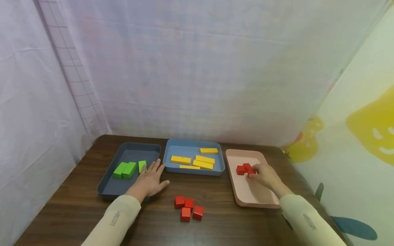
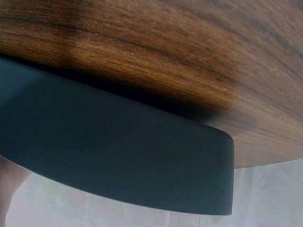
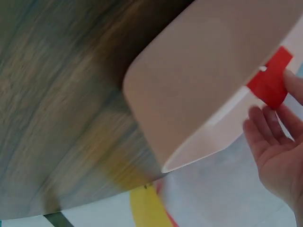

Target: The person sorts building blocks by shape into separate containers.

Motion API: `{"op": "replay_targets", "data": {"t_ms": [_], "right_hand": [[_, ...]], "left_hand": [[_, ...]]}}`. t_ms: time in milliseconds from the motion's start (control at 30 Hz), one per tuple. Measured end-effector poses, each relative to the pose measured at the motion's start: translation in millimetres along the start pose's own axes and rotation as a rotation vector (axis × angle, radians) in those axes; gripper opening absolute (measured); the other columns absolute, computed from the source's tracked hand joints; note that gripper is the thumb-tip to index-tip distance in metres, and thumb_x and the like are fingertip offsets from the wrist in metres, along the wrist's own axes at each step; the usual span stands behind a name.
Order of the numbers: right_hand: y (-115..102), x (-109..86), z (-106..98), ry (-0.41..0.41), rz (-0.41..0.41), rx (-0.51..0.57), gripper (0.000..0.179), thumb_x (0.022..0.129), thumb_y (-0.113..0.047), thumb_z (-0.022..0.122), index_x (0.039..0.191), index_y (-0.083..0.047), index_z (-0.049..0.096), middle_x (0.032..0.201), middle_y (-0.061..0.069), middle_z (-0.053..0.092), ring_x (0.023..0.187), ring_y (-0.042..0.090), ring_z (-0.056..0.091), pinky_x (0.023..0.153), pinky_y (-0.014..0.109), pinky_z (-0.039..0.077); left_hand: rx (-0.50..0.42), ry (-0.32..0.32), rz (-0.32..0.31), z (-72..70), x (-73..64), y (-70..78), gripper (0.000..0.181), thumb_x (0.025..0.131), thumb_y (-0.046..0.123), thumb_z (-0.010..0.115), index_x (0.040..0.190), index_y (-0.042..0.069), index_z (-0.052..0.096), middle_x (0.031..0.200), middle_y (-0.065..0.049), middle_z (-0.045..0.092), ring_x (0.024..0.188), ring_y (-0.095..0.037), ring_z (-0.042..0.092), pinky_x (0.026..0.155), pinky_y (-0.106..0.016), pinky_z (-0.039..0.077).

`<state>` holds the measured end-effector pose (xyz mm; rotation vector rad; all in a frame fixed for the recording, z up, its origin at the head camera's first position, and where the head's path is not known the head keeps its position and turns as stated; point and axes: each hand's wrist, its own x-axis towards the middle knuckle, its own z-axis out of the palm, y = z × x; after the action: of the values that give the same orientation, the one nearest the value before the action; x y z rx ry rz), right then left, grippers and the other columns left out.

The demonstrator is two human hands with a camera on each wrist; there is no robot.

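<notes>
My right hand (image 1: 265, 175) is over the pink tray (image 1: 257, 197) and pinches a red cube (image 1: 251, 173) between thumb and fingers. Beside it in the tray lie two more red cubes (image 1: 240, 170). In the right wrist view, red (image 3: 271, 85) shows at the fingertips, above the tray's rim. My left hand (image 1: 149, 180) lies palm down with its fingers spread across the right edge of the dark tray (image 1: 112, 189). Three green blocks (image 1: 129, 170) are in that tray, the rightmost partly behind the fingers. The dark tray's outer wall (image 2: 118, 146) fills much of the left wrist view.
Several red cubes (image 1: 186, 214) sit grouped on the brown wooden table (image 1: 227, 225), near the front middle. A blue tray (image 1: 184, 146) at the back holds several flat yellow blocks (image 1: 181, 160). White cloth (image 1: 197, 78) hangs behind the table.
</notes>
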<state>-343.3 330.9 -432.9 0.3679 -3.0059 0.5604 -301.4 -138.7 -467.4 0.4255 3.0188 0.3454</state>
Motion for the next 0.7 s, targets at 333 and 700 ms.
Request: {"op": "replay_targets", "data": {"t_ms": [333, 700], "right_hand": [[-40.8, -2.0, 5.4, 0.160, -0.095, 0.089, 0.032, 0.090, -0.012, 0.071, 0.116, 0.006, 0.067, 0.106, 0.021, 0.070, 0.097, 0.035, 0.066, 0.087, 0.054, 0.052], [-145.1, -41.5, 48.1, -0.047, -0.371, 0.216, 0.036, 0.087, -0.019, 0.078, 0.120, -0.007, 0.070, 0.111, 0.002, 0.069, 0.102, 0.017, 0.064, 0.093, 0.039, 0.053]], "left_hand": [[0.003, -0.003, 0.000, -0.6, -0.6, 0.9, 0.076, 0.100, 0.051, 0.051, 0.157, 0.008, 0.026, 0.164, -0.019, 0.011, 0.148, -0.040, 0.015, 0.116, -0.063, 0.005], [0.011, -0.002, -0.011, -1.0, 0.9, 1.8, 0.077, 0.100, 0.052, 0.051, 0.157, 0.007, 0.027, 0.164, -0.019, 0.012, 0.148, -0.040, 0.016, 0.117, -0.062, 0.005]]}}
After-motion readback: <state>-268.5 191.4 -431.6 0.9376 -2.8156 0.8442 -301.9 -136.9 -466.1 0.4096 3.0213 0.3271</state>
